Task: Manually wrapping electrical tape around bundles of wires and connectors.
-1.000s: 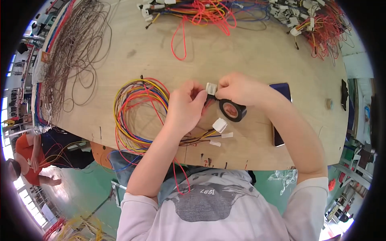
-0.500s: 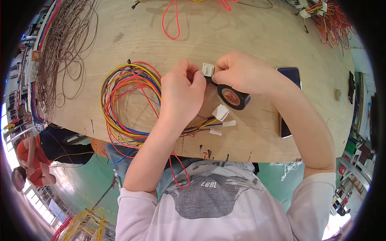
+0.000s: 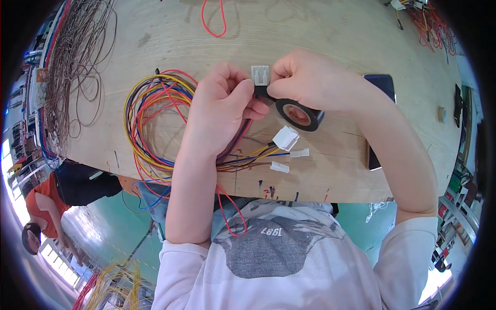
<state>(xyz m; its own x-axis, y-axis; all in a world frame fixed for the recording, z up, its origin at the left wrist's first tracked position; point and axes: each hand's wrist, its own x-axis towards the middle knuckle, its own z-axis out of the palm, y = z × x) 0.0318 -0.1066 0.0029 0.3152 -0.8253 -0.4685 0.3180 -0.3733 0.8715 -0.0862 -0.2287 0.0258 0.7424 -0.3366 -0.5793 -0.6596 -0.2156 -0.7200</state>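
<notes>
Left hand (image 3: 222, 101) clamps onto thin red and dark wires (image 3: 243, 133) at the base of a white rectangular plastic connector (image 3: 260, 76), well in from the near edge of the tabletop (image 3: 330, 175)! Right hand (image 3: 297, 77) pinches black tape (image 3: 272, 97) beside it, the round roll (image 3: 297, 114) close by. Nearer that edge, yellow wires (image 3: 258, 151) enter another boxy white connector (image 3: 285, 138).

Over the counter (image 3: 170, 49), a connector (image 3: 260, 75) sits between the left hand (image 3: 222, 95) and the right hand (image 3: 307, 80). A tape roll (image 3: 312, 120) is just bodyward of the right hand. Left of the left hand lies a wire coil (image 3: 155, 159), and bodyward of both hands, a second connector (image 3: 285, 138) and two tags (image 3: 279, 167). Right of the right hand lies a phone (image 3: 380, 85), partly behind the forearm; farther right, a small roll (image 3: 442, 114). Well left of the hands is a wire bundle (image 3: 85, 51); ahead, a wire loop (image 3: 225, 20).
</notes>
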